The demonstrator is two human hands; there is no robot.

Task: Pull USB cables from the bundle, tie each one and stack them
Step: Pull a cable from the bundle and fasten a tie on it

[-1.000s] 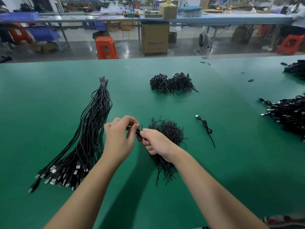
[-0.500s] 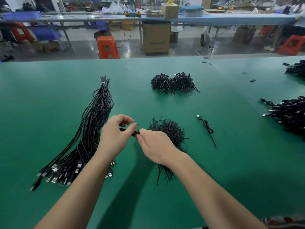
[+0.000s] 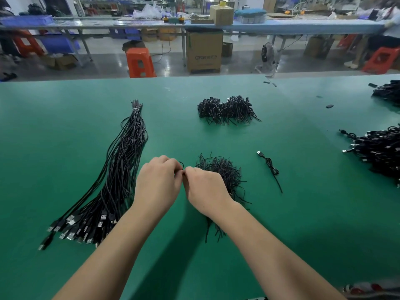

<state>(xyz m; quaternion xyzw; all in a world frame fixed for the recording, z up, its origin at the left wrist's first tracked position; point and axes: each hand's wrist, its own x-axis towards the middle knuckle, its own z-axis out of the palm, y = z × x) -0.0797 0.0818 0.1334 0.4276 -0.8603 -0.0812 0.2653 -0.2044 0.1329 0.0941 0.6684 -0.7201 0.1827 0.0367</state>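
Green tabletop (image 3: 65, 126), contents as seen from the near edge:

- Left hand (image 3: 159, 182): fingers curled, tips pinching a thin black twist tie (image 3: 181, 164) above the middle of the tabletop; what else lies in the palm is hidden
- Right hand (image 3: 205, 187): fingers curled inward, fingertips meeting those of the left hand at the same tie; grip surface hidden behind the knuckles
- Bundle of USB cables (image 3: 116, 169): long black bunch on the left half, bound at its far tip, running diagonally towards the near-left corner; metal plugs fanned out at the near end
- Loose pile of black ties (image 3: 225, 172): centre, just right of the right hand and partly behind its wrist
- Heap of tied cables (image 3: 227, 109): centre, towards the far edge
- Single USB cable (image 3: 269, 167): right of centre, lying apart, plug towards the far edge
- Stack of cables (image 3: 381, 152): at the right edge; a further dark pile (image 3: 387, 90) in the far-right corner
- Orange stool (image 3: 139, 61) and cardboard box (image 3: 204, 50): on the floor beyond the far edge
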